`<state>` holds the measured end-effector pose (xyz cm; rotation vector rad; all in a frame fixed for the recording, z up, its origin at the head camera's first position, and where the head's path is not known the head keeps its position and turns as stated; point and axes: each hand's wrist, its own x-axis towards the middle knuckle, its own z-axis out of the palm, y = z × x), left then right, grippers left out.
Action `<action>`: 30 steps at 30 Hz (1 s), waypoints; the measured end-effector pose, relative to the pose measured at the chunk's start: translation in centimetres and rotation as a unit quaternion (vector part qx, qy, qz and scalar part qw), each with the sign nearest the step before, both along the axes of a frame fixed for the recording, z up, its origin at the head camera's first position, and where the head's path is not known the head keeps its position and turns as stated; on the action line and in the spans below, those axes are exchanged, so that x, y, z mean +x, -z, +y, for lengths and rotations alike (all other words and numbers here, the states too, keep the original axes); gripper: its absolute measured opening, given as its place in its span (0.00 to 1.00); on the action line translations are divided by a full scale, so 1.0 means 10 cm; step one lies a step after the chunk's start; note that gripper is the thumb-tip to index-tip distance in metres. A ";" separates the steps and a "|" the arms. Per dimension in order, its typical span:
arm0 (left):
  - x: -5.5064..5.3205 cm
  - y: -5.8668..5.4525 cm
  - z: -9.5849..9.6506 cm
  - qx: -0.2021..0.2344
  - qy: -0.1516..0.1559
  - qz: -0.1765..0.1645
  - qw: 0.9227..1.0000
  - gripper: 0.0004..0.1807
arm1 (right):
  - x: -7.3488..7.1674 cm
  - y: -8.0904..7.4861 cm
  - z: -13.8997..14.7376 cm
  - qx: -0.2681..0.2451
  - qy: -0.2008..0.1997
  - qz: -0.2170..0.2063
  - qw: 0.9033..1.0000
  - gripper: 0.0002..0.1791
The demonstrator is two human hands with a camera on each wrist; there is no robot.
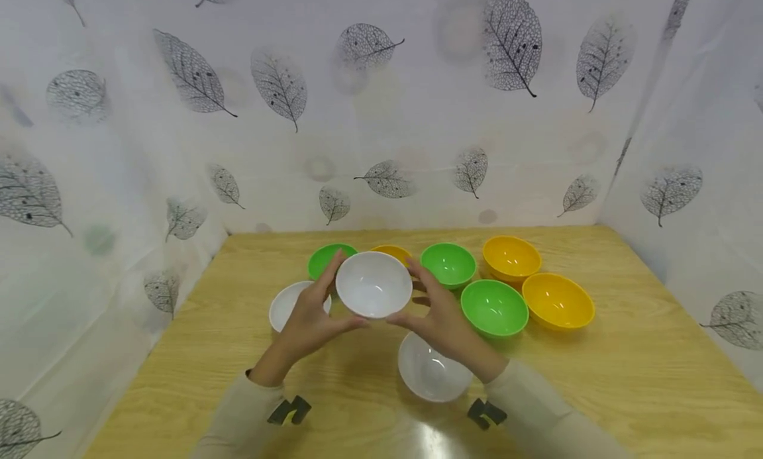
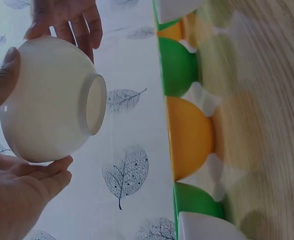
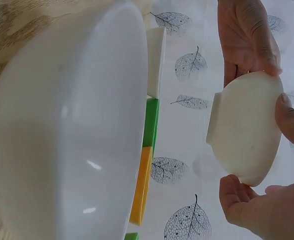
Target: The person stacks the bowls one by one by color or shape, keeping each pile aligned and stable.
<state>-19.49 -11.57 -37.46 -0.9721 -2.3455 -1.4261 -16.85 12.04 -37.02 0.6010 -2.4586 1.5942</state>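
Note:
Both hands hold one white bowl (image 1: 374, 283) up over the table, its inside facing the head camera. My left hand (image 1: 312, 320) grips the bowl's left side, thumb at the lower rim and fingers along the side. On the opposite side my right hand (image 1: 438, 313) grips it the same way. In the left wrist view the bowl's outer wall and foot ring (image 2: 96, 104) show, well above the table. Behind my left hand a second white bowl (image 1: 283, 306) is partly hidden. A third white bowl (image 1: 432, 373) sits below my right wrist and looms large in the right wrist view.
Three green bowls stand farther back: one at left (image 1: 329, 255), one mid-right (image 1: 448, 263), one nearer (image 1: 495, 306). Orange bowls stand at right (image 1: 511, 257) (image 1: 558, 301), and another orange bowl (image 1: 393, 251) is half hidden behind the held bowl. A leaf-print curtain (image 1: 381, 114) encloses the wooden table (image 1: 197, 379).

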 end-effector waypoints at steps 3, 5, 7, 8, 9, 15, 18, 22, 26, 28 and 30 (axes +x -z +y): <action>0.00 -0.05 0.02 0.038 0.040 -0.034 0.998 0.55 | 0.00 -0.03 0.06 -0.012 -0.002 -0.001 1.000 0.52; -0.01 -0.08 0.03 0.057 0.055 -0.058 0.995 0.54 | 0.00 -0.04 0.11 -0.019 -0.006 -0.008 1.000 0.52; -0.01 -0.10 0.02 0.071 0.062 -0.078 0.992 0.53 | 0.00 -0.04 0.15 -0.025 -0.016 -0.017 0.999 0.52; -0.01 -0.11 0.02 0.077 0.066 -0.086 0.991 0.53 | 0.00 -0.05 0.17 -0.026 -0.023 -0.021 0.999 0.52; -0.01 -0.11 0.02 0.084 0.069 -0.093 0.990 0.53 | 0.00 -0.05 0.19 -0.027 -0.030 -0.023 0.999 0.52; 0.01 -0.06 0.08 0.113 0.107 -0.127 0.980 0.51 | 0.04 -0.05 0.38 -0.037 -0.084 -0.021 0.996 0.50; 0.03 -0.03 0.15 0.113 0.122 -0.131 0.977 0.48 | 0.06 -0.03 0.47 -0.047 -0.105 -0.024 0.993 0.49; 0.11 0.03 0.21 0.118 0.140 -0.133 0.974 0.44 | 0.12 0.01 0.60 -0.056 -0.112 -0.036 0.992 0.47; 0.21 0.11 0.29 0.101 0.137 -0.143 0.975 0.44 | 0.22 0.10 0.74 -0.047 -0.100 -0.034 0.993 0.46; 0.26 0.15 0.34 0.076 0.117 -0.149 0.979 0.45 | 0.26 0.15 0.80 -0.036 -0.097 -0.023 0.994 0.47; 0.31 0.17 0.36 0.051 0.090 -0.158 0.982 0.47 | 0.29 0.18 0.83 -0.021 -0.099 -0.006 0.995 0.47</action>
